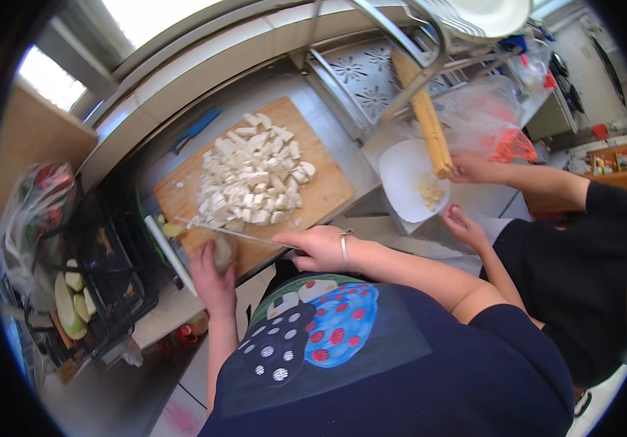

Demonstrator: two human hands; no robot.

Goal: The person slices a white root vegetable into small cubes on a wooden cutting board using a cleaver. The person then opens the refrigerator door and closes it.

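My right hand (319,248), with a silver bracelet at the wrist, grips a kitchen knife (226,230). Seen nearly edge-on, its thin blade reaches left over the front of a wooden cutting board (324,180). My left hand (216,276) holds a rounded, pale brownish piece of food (225,252) at the board's near left edge, just below the blade. Whether the blade touches that piece, I cannot tell. A large heap of white food cut into chunks (253,175) covers the board's middle. A small yellowish piece (171,229) lies by the left edge.
At right, another person's hands (469,169) are by a white bowl (406,164) with pale yellow bits; a long yellow stick bundle (431,128) crosses above it. A metal rack (341,93) stands behind. Left is a black basket (122,273) near cut vegetables (70,306). A blue-handled item (199,128) lies behind the board.
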